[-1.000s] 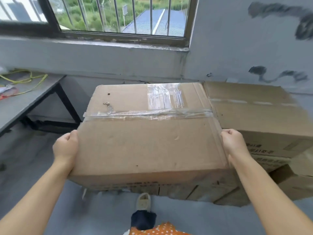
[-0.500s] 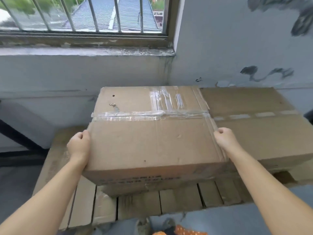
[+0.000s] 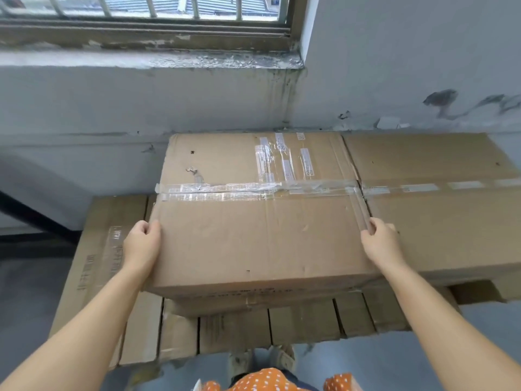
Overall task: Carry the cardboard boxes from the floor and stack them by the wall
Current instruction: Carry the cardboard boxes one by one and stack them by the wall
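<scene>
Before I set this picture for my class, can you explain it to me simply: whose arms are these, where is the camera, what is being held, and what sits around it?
No machine here: a person wears a camera on the head, looking forward and down, so you see their own bare arms. The left hand and right hand hold opposite sides of a taped cardboard box, fingers curled over its upper edges. It sits close to the grey wall under a window. A second box lies beside it on the right at about the same height. More cardboard boxes lie underneath. Whether the held box already rests on them, I cannot tell.
</scene>
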